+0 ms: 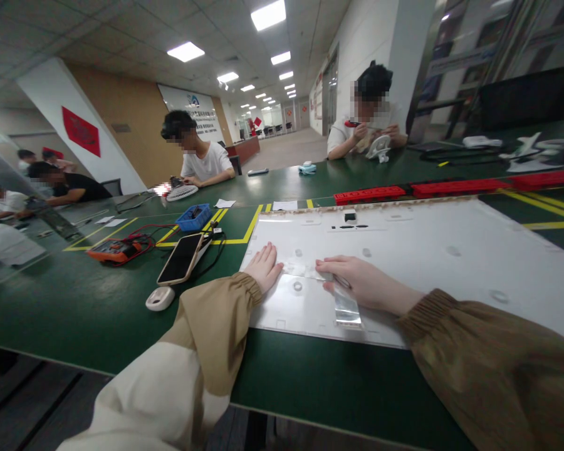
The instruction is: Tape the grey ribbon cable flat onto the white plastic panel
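Note:
A large white panel (413,250) lies flat on the green table, with small raised rings and slots on its face. My left hand (264,268) rests flat on the panel's left edge, fingers stretched out. Over the panel's left part, my right hand (357,280) is closed round a clear plastic piece (348,310), whose lower end sticks out below the fingers. The fingertips of my right hand point left, a short gap from my left hand.
Left of the panel are a phone (181,258), a white oval object (160,299), a blue basket (193,217) and an orange meter (115,250) with leads. Red strips (460,187) lie behind the panel. Several people sit around the table (98,326).

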The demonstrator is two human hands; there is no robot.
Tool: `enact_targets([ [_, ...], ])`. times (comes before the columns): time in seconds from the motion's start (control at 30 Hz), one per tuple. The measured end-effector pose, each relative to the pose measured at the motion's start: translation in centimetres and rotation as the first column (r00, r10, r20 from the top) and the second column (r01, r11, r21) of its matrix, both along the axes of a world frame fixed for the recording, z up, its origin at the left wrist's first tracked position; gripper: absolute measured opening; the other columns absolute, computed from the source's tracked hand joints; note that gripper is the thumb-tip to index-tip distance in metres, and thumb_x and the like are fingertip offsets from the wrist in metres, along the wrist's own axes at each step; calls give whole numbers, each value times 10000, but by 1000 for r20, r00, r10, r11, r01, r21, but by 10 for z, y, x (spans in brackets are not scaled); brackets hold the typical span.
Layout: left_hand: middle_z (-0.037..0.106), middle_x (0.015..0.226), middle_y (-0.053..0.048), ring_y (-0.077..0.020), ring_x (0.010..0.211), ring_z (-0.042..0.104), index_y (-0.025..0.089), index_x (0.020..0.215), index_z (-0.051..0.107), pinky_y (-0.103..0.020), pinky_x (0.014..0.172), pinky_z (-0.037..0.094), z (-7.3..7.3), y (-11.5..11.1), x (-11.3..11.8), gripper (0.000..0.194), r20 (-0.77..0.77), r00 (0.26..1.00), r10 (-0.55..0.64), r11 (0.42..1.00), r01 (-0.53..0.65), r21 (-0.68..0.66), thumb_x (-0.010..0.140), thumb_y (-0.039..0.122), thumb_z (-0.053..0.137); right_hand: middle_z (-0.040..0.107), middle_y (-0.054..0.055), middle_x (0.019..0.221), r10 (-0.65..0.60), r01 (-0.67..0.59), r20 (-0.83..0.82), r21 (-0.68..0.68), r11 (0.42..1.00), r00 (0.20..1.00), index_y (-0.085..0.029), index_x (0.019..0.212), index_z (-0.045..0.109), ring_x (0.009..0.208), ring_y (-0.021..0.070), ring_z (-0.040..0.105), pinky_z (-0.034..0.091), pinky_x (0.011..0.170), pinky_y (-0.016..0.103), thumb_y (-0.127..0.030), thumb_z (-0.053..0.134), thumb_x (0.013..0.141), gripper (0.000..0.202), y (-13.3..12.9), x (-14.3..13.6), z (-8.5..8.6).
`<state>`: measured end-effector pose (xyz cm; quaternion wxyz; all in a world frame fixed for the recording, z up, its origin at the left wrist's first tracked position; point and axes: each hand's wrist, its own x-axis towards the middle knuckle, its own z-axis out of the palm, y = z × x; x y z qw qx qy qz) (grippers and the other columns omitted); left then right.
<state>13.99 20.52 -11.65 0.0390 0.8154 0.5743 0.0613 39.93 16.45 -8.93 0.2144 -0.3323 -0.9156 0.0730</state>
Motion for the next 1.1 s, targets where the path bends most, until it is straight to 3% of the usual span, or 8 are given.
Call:
enact_targets([
  [0.13,178,1494,-191,-257,1388,161,4,1410,216,-414,1131,170,-4,12,-3,569,55,995,89,996,-91,27,939,323,240,588,124,1217,-2,2,8,35,999,1000,-145,1154,609,1098,230,556,452,933,365,-276,475,894,320,-1,-1,-3],
  [0.27,201,1487,-190,-265,1385,171,33,1389,275,-445,1124,176,-1,21,-4,544,95,992,87,995,-91,38,936,334,259,559,112,1266,8,-9,18,60,998,1000,-146,1209,574,1170,226,506,422,979,381,-223,410,920,341,-1,1,-10],
  [0.4,276,1472,-163,-225,1374,231,69,1366,337,-407,1127,209,9,33,-7,509,241,970,-10,997,-7,72,932,329,283,521,103,1315,7,-8,28,47,999,1000,-159,1264,533,1205,226,478,408,999,404,-201,334,946,377,1,4,-15],
  [0.53,517,1307,-140,-183,1239,450,83,1274,462,-332,1073,328,14,44,-14,440,351,926,-142,975,69,211,948,284,245,513,103,1324,10,-10,-2,20,1000,1000,-176,1268,534,1215,219,472,414,1001,396,-211,338,947,378,0,5,-13],
  [0.63,590,1186,-123,-188,1127,530,108,1192,530,-341,1016,391,11,49,-14,388,329,925,-188,962,107,251,949,260,268,514,92,1325,17,-17,-11,10,1000,1000,-188,1263,536,1213,213,477,418,1000,391,-199,354,935,376,-2,5,-11],
  [0.83,583,1123,-99,-200,1063,541,149,1093,601,-337,974,417,10,43,-9,309,164,950,-266,938,216,273,933,247,355,520,72,1323,7,-7,-7,47,999,1000,-188,1255,534,1216,209,469,407,1008,403,-190,371,923,370,-3,5,-13],
  [1.0,584,1011,-67,-187,890,598,206,1121,602,-288,791,487,16,30,-9,339,47,975,-219,951,202,235,942,285,326,516,73,1328,-27,26,41,38,999,999,-177,1300,498,1230,211,457,396,1013,409,-204,384,923,395,-4,4,-11],
  [1.1,606,1049,-47,-191,912,609,234,1154,582,-277,756,488,17,25,-9,335,48,983,-180,969,169,182,937,297,335,512,84,1329,-31,30,53,25,999,998,-178,1296,509,1233,223,456,394,1010,426,-241,399,923,394,-5,3,-9],
])
